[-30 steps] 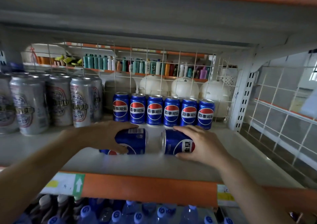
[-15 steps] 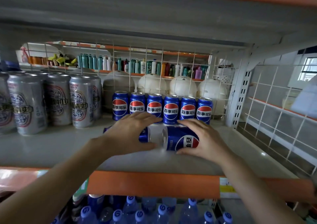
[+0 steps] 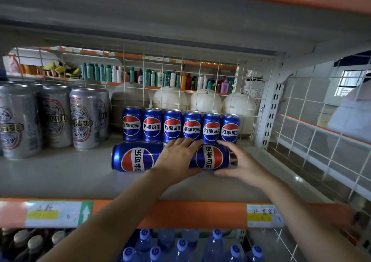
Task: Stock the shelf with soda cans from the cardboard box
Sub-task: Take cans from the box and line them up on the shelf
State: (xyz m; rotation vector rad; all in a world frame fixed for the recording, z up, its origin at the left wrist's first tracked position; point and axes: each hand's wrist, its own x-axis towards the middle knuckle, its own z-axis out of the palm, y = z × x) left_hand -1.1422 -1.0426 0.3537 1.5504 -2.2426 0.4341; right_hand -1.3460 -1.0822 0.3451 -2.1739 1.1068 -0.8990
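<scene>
Cans that had lain apart half a second before now lay end to end: left can point(image 3: 132, 157) and right can point(image 3: 210, 157) were on their sides on the shelf point(image 3: 70, 177), just in front of the row point(image 3: 172, 127) of six upright blue cans. Left hand point(image 3: 176, 157) had slid off the left can and lay over the join, fingers bent over the right can's top, thumb along its near side, holding it. Right hand point(image 3: 245, 165) cupped that can's right end with loosely straight fingers, gripping nothing.

Silver cans point(image 3: 54, 119) stood to the left, wire mesh point(image 3: 200, 77) behind the row, water bottles point(image 3: 212, 245) below.

Whether the two cans touched could not be told, as the left hand hid the join. Labels point(image 3: 54, 213) on the shelf's orange edge were blurred.
</scene>
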